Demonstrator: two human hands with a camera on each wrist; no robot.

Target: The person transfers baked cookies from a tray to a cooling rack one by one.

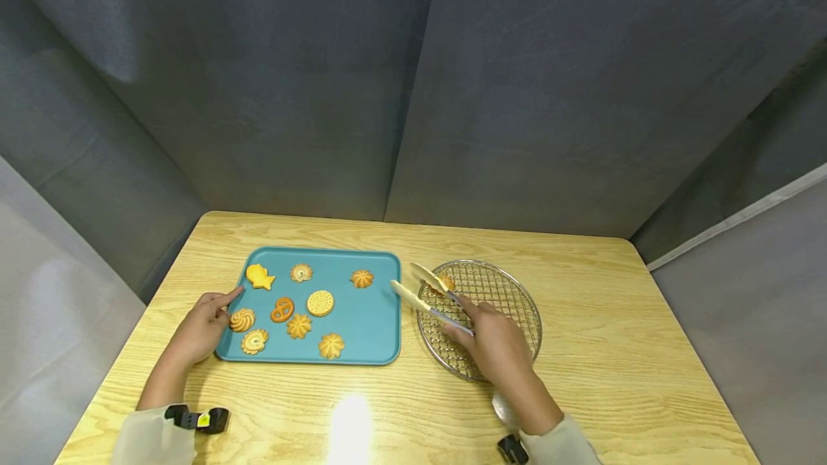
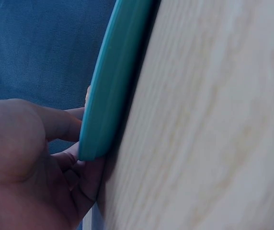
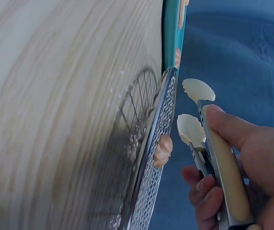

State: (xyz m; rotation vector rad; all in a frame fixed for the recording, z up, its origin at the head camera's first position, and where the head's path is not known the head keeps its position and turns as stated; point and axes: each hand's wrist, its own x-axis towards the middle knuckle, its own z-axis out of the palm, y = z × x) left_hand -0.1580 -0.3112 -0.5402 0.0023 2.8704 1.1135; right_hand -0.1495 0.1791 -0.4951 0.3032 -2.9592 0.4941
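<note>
At the left end of a teal tray (image 1: 368, 321), my left hand (image 1: 199, 329) grips the edge; the left wrist view shows its fingers about the tray's corner. Several cookies lie on the tray, among them a fish-shaped cookie (image 1: 259, 277), a pretzel (image 1: 282, 309) and a round dotted cookie (image 1: 319, 303). My right hand (image 1: 500, 343) holds tongs (image 3: 225, 177) over a round wire rack (image 1: 510, 300). The tongs' pale tips are spread apart with nothing between them. One ridged cookie (image 3: 163, 151) sits on the rack, close by the tongs.
The wooden table (image 1: 614, 350) carries the tray on the left and the rack to its right. Part of a shiny metal piece (image 1: 504, 409) shows beside the right forearm. Grey curtains (image 1: 517, 92) stand behind the table and along its sides.
</note>
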